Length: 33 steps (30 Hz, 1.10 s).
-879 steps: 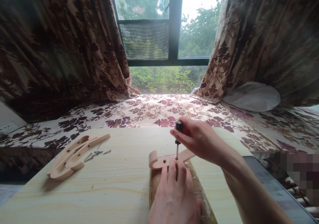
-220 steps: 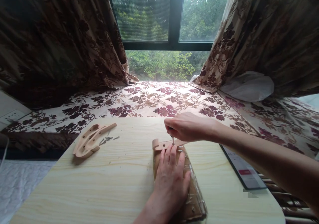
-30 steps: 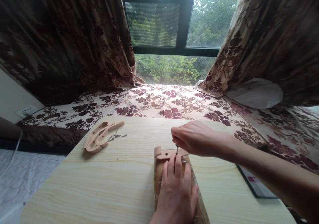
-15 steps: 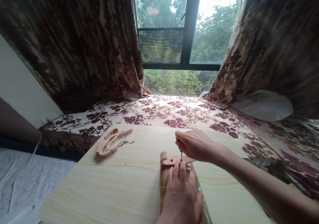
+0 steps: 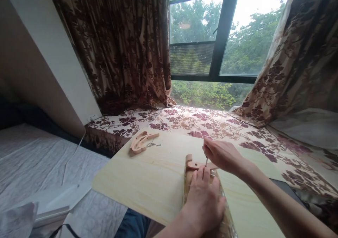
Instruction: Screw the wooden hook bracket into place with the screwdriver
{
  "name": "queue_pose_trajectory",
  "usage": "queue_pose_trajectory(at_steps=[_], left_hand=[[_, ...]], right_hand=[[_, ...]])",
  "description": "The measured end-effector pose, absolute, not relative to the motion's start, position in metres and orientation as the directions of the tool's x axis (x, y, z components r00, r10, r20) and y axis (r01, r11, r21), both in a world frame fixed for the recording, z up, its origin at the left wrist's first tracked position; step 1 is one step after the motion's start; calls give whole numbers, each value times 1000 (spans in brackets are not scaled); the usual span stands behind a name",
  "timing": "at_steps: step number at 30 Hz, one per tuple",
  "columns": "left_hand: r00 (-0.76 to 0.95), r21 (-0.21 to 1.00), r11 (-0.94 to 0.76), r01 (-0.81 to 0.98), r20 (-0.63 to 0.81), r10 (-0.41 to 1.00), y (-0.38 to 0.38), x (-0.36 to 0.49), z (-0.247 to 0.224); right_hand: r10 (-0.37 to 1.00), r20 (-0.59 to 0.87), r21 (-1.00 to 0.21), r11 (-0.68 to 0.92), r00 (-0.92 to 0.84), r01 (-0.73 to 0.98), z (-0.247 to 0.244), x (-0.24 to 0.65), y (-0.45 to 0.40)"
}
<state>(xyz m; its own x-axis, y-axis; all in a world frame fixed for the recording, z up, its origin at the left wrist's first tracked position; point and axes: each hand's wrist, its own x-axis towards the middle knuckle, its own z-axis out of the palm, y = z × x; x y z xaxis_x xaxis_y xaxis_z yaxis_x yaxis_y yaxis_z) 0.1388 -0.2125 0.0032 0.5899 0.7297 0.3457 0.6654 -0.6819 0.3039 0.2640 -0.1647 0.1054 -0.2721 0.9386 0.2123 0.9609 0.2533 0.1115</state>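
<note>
View now further L, R hand (image 5: 222,154) clenched round screwdriver (image 5: 206,161), L hand (image 5: 204,199) spread over wrapped block (image 5: 228,218) + wooden pc (image 5: 192,165)

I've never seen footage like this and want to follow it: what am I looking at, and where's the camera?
No machine here: a person works with two bare hands, and every picture comes from one camera worn on the head, looking forward and down. The right hand grips a thin-shafted tool, its handle hidden, pointing down at a curved wooden piece. The left hand rests over a wrapped brown package. Farther left on the pale tabletop lie more wooden parts and what look like screws.
</note>
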Motion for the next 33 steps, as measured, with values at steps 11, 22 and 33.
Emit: queue_pose_trajectory(at_steps=[11, 22, 33], left_hand=[[609, 327, -682, 654, 309, 731, -219, 138, 2], [621, 197, -692, 695, 320, 715, -203, 153, -26], [671, 14, -771, 637, 483, 563, -192, 139, -24]], right_hand=[[928, 180, 95, 315, -327, 944, 99, 272, -157], [898, 212, 18, 391, -386, 920, 93, 287, -157], [946, 78, -77, 321, -315, 944, 114, 288, -151]])
